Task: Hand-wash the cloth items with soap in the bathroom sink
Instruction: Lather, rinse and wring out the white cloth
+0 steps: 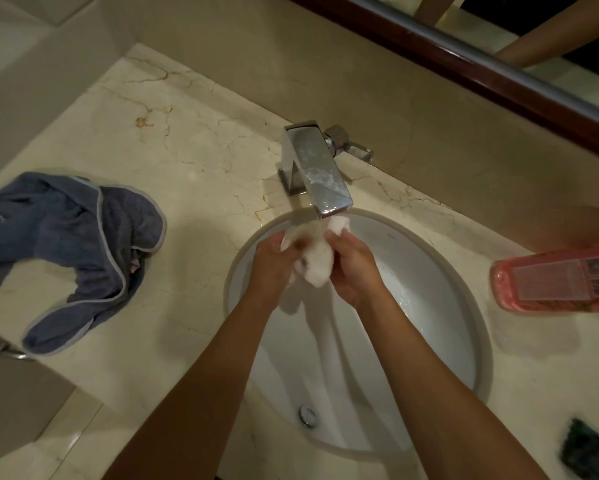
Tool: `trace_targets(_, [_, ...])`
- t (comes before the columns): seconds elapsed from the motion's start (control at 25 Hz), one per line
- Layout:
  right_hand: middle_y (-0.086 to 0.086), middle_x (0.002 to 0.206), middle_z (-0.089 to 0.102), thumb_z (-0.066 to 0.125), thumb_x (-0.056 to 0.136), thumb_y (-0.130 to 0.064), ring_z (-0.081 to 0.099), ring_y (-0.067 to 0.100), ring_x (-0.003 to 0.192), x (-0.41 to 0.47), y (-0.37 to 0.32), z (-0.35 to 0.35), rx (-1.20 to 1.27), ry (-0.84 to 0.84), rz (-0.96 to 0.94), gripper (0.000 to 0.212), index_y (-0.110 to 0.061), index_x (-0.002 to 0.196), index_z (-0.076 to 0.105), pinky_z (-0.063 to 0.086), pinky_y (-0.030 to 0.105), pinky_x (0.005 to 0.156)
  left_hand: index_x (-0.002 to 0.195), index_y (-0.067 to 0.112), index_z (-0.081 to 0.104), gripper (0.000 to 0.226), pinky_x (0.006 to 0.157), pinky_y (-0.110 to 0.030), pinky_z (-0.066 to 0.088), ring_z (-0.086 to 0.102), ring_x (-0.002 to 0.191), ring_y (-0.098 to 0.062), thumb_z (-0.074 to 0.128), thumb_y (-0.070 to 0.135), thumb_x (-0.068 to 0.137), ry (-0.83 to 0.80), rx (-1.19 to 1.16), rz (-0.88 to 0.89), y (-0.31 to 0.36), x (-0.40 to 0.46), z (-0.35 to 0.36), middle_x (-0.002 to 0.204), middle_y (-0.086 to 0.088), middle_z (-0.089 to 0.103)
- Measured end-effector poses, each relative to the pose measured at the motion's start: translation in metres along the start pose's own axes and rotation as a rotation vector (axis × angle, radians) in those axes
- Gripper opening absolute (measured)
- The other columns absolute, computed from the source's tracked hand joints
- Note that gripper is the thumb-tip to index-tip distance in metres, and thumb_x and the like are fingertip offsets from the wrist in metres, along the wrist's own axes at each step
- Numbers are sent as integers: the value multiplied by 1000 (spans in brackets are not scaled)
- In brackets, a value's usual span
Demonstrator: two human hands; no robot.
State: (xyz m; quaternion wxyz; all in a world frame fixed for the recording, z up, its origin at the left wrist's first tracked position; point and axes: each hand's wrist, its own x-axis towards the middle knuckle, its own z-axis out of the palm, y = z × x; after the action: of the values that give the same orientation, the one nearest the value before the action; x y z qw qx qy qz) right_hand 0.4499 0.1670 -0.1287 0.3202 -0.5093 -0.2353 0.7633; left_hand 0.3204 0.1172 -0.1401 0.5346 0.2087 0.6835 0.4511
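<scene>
Marble counter (pixel 194 161): pink bottle's (pixel 561 282) label unreadable.

Veined marble counter (pixel 194 140), wood-framed mirror (pixel 499 39).

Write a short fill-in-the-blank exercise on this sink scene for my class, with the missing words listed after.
1. Both hands grip a ____ cloth under the faucet.
2. The blue towel lies on the countertop to the ____ of the sink.
3. The pink bottle lies on its ____.

Missing words: white; left; side
</scene>
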Motion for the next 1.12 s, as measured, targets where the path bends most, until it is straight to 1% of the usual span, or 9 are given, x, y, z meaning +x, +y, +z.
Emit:
trace_targets(0.12, [27,118,68,60,99,-14,68,36,103,2,-2,-2,-89,118,-19,29,3,123,62,52,51,97,113,8,70,18,38,-13,35,51,41,1,59,13,100,26,-127,-6,2,-3,2,55,9,60])
trace_targets(0.24, [17,104,72,65,96,-21,70,26,90,5,-1,-9,-108,159,12,30,-3,119,66,57,40,83,116,-2,64,22,35,-15,35,48,38,-1,49,8,104,18,-283,19,6,-1,3,58,3,56])
trace_targets(0.48, [28,140,55,60,94,-26,58,36,126,4,5,-11,187,-5,59,59,9,140,48,50,42,103,114,-6,60,23,39,-23,40,59,54,-14,51,13,105,-52,-326,69,5,-1,5,77,-11,63])
trace_targets(0.6, [32,146,46,72,88,-25,49,40,136,13,9,-4,282,-92,4,76,7,147,37,50,44,106,103,0,58,15,39,-20,31,43,45,-15,52,14,103,-63,-311,81,3,1,5,65,-7,52])
trace_targets(0.8, [29,125,60,56,102,-28,67,36,98,18,12,15,263,55,63,54,7,143,46,61,41,73,107,13,65,17,53,-28,48,66,68,-19,60,27,100,-35,-336,-92,-2,4,8,79,0,70])
trace_targets(0.88, [26,117,65,63,98,-32,68,38,94,15,15,11,228,120,87,50,0,136,56,57,45,77,110,11,69,28,73,-39,59,73,86,-27,63,36,99,-83,-467,-214,-8,7,10,94,-6,76])
trace_targets(0.96, [22,108,70,69,94,-34,70,36,90,7,17,11,156,197,97,38,-6,119,68,55,45,81,123,9,69,49,96,-44,56,72,105,-31,66,48,94,-132,-527,-368,-14,9,10,115,-17,74])
trace_targets(1.04, [17,97,75,71,92,-34,72,30,84,-2,22,19,154,229,110,24,-12,101,74,58,39,78,132,9,66,63,100,-42,54,68,114,-30,66,56,91,-227,-540,-442,-18,10,10,126,-18,69])
trace_targets(1.12, [6,91,77,70,92,-34,71,25,90,-6,27,23,207,269,58,18,-17,93,74,58,29,74,136,6,63,68,103,-41,52,66,118,-30,65,57,91,-293,-542,-469,-20,12,12,129,-18,67])
